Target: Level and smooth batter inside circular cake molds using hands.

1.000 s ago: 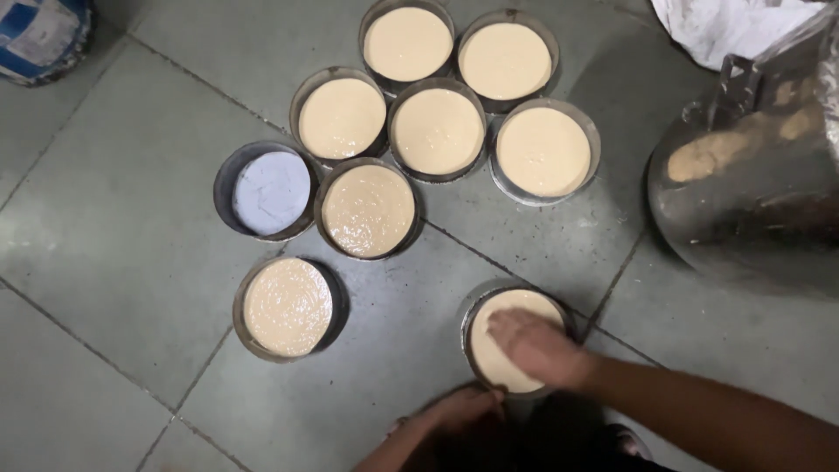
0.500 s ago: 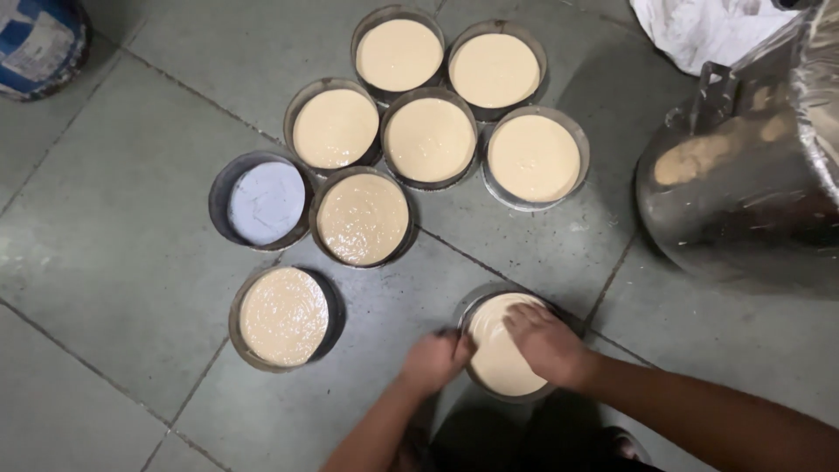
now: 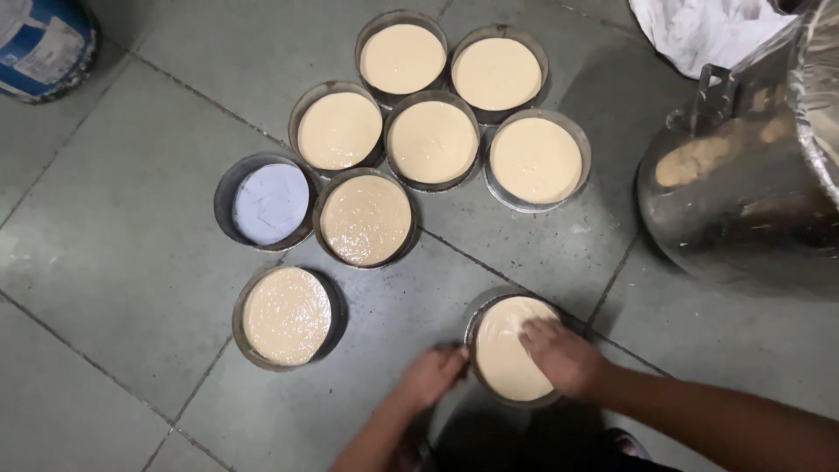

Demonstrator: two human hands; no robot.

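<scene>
The round pan of batter (image 3: 507, 354) sits on the floor at the 6 o'clock edge of the group. The right hand (image 3: 564, 354) lies flat on the batter, fingers loosely spread, gripping nothing. The left hand (image 3: 433, 376) touches the pan's rim at 9 o'clock, fingers curled against its wall. At 10 o'clock, apart, sits another filled pan (image 3: 287, 316). Toward 12 o'clock six more filled pans (image 3: 433, 140) cluster, rims touching, with an unfilled paper-lined pan (image 3: 269, 203) on their 9 o'clock side. A large steel mixing bowl (image 3: 743, 192), tilted and smeared with batter, stands at 2 o'clock. The floor (image 3: 114, 262) is grey-green tile; a blue bucket (image 3: 39, 39) and white cloth (image 3: 708, 31) lie at the far corners
</scene>
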